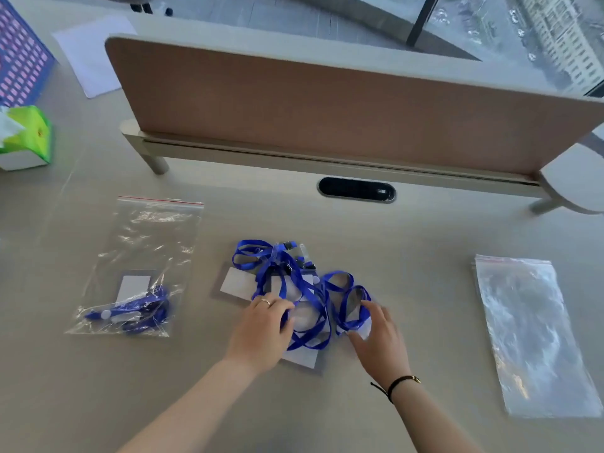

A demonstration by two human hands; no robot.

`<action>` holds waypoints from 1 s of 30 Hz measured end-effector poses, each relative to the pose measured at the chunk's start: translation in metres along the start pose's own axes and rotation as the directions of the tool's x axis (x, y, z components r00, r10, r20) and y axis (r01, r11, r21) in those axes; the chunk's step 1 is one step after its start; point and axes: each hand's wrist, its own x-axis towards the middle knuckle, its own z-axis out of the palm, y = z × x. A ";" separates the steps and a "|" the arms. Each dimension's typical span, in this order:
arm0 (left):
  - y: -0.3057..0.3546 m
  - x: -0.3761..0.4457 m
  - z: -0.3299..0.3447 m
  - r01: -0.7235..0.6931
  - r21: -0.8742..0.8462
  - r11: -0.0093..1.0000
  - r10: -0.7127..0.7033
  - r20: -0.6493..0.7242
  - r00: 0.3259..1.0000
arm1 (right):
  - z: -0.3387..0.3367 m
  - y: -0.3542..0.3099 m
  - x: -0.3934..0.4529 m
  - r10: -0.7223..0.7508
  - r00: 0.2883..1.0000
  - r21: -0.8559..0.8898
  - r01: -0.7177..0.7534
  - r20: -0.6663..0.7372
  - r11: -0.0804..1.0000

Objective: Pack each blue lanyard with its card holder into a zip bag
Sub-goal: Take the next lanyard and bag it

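on the beige surface (408,256) lies a tangled pile of blue ribbon lanyards (294,282). my left hand (261,328) has its grip curled round a strap; my right hand (380,335) rests released on a loop.

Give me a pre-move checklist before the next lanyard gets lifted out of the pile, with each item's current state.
1. One set already packed: ok, the filled zip bag holds a lanyard and card.
2. Empty bags at hand: ok, the stack of zip bags lies to the right.
3. Single lanyard separated: not ok, the lanyard pile is tangled.
4. Left hand gripping one strap: cannot tell.
5. Right hand on a loop: ok, fingers touch it.
6. Filled bag sealed: cannot tell.
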 end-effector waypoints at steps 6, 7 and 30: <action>0.038 -0.004 0.035 0.053 0.047 0.998 -0.054 0.031 0.998 | 0.003 0.031 0.010 0.010 1.000 -0.102 -0.011 -0.015 0.995; 0.045 -0.005 0.041 0.058 0.043 0.997 -0.059 0.030 0.998 | 0.003 0.032 0.012 -0.004 1.000 -0.113 0.001 -0.020 0.994; 0.115 -0.001 0.078 0.180 0.049 0.982 -0.185 0.140 0.973 | -0.055 0.057 0.018 0.080 0.944 0.523 -0.247 0.321 0.816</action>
